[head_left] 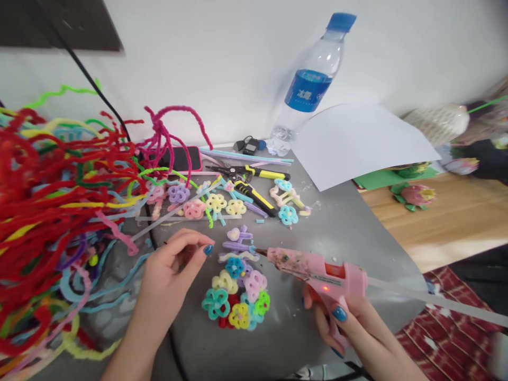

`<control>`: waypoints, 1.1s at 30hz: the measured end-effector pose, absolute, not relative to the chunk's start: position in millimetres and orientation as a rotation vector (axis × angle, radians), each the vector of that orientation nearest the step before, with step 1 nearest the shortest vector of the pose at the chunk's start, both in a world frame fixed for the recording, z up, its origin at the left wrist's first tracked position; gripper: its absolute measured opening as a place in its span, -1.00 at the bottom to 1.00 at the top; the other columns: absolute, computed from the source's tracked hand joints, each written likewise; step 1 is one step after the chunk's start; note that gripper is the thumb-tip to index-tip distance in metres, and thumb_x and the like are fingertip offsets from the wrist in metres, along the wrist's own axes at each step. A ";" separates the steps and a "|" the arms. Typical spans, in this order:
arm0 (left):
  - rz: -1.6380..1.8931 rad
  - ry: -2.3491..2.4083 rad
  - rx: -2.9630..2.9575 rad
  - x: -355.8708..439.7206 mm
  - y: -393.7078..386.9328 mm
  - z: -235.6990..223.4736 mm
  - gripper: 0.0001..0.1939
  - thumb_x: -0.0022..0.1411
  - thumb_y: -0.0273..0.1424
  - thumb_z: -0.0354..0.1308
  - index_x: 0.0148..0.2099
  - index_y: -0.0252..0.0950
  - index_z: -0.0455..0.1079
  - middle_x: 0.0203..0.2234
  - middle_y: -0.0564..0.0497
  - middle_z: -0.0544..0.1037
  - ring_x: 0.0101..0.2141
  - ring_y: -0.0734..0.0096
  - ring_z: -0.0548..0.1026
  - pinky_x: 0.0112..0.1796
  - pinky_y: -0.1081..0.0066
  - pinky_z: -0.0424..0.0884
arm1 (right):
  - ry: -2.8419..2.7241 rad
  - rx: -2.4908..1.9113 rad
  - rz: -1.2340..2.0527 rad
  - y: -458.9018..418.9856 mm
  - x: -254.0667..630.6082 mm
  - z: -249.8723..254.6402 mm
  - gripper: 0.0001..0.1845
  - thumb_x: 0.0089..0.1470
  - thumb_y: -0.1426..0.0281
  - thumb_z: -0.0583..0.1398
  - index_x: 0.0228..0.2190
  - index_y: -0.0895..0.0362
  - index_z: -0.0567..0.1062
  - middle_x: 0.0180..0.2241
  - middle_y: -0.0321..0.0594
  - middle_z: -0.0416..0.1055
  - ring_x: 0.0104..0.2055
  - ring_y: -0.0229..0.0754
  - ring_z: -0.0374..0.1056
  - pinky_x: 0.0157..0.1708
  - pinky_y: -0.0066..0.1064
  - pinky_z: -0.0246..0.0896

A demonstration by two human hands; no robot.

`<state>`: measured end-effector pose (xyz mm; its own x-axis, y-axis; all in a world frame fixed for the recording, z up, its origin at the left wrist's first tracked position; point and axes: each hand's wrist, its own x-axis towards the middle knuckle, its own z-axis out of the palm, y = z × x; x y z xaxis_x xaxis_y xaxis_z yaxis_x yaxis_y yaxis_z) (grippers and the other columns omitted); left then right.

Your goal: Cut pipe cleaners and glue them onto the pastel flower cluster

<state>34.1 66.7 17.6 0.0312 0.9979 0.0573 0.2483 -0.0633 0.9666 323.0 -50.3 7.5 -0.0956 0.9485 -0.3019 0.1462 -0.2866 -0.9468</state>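
Note:
My right hand [337, 323] is wrapped round a pink hot glue gun [317, 270] with a red light lit and a long glue stick in its back. Its nozzle touches or nearly touches the end of a purple pipe-cleaner piece [238, 246] on the grey table. My left hand [174, 270] is beside that piece on the left, thumb and forefinger drawn together in a pinch; anything between them is too small to make out. Just below lies a cluster of looped pipe-cleaner flowers [238, 299] in teal, yellow, pink, green and blue. A pale heart-shaped piece [233, 234] sits above.
A big tangle of pipe cleaners [63, 211] fills the left side. Behind are yellow-black pliers [257, 198], more flowers [194, 208], a phone [182, 159] and a water bottle [311, 79]. White paper [357, 143] lies at right. A black cable [172, 338] crosses the table.

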 end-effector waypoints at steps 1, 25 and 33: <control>1.109 1.345 1.451 34.2 66.6 17.6 -0.88 0.21 -0.40 0.26 -0.32 -0.16 0.63 -0.33 0.01 0.62 -0.32 0.39 0.56 -0.37 0.58 0.43 | -1.239 -1.479 1.457 -50.3 323.0 7.1 -0.53 0.41 0.01 0.00 -0.26 0.11 0.44 -0.65 -0.38 0.23 -0.61 -0.27 0.04 -0.53 -0.39 0.03; 1.086 1.314 1.538 32.2 64.8 14.1 -0.86 0.27 -0.46 0.20 -0.27 -0.15 0.58 -0.31 0.11 0.61 -0.33 0.53 0.56 -0.36 0.64 0.43 | -1.295 -1.490 1.405 -50.6 322.4 6.7 -0.51 0.43 0.02 -0.02 -0.30 0.11 0.45 -0.67 -0.37 0.25 -0.62 -0.28 0.04 -0.54 -0.40 0.01; 1.079 1.319 1.540 33.8 65.6 17.3 -0.86 0.27 -0.46 0.20 -0.27 -0.15 0.58 -0.32 0.12 0.61 -0.35 0.55 0.56 -0.38 0.65 0.43 | -1.298 -1.525 1.394 -53.3 323.7 6.7 -0.52 0.42 0.01 -0.01 -0.27 0.11 0.45 -0.65 -0.36 0.26 -0.62 -0.27 0.05 -0.55 -0.40 0.01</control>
